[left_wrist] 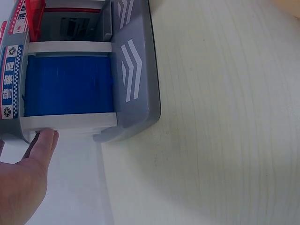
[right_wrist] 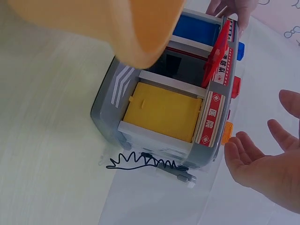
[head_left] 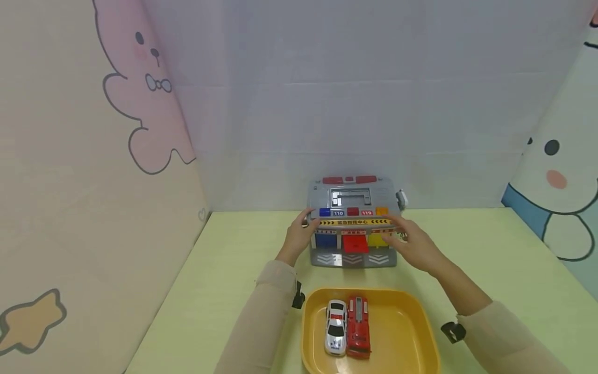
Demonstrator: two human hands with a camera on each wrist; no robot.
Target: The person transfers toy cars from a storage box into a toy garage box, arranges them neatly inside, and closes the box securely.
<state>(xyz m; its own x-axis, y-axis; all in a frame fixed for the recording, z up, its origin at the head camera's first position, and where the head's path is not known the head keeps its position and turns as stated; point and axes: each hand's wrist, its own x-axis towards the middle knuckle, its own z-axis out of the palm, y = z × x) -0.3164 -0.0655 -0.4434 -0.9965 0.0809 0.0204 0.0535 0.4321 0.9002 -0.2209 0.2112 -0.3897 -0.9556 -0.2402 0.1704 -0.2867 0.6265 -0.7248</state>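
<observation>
A grey toy emergency garage (head_left: pixel 327 197) stands on the table, with blue, red and yellow doors in a row. Its middle red door (right_wrist: pixel 216 54) is swung up and outward, while the blue door (left_wrist: pixel 69 86) and yellow door (right_wrist: pixel 163 111) cover their bays. At the garage's left end, my left hand (head_left: pixel 299 236) rests its fingers against the side wall and roof edge. My right hand (head_left: pixel 416 246) is at the right end, fingers spread and slightly bent, holding nothing. In the right wrist view its fingertips are close to the orange roof button (right_wrist: pixel 227 132).
Nearer me is a yellow tray (head_left: pixel 397 332) holding a white police car (head_left: pixel 336 327) and a red fire truck (head_left: pixel 358 332) side by side. A coiled black cord (right_wrist: pixel 145 161) and a small grey piece hang at the garage's right side. Printed cloth walls surround the table.
</observation>
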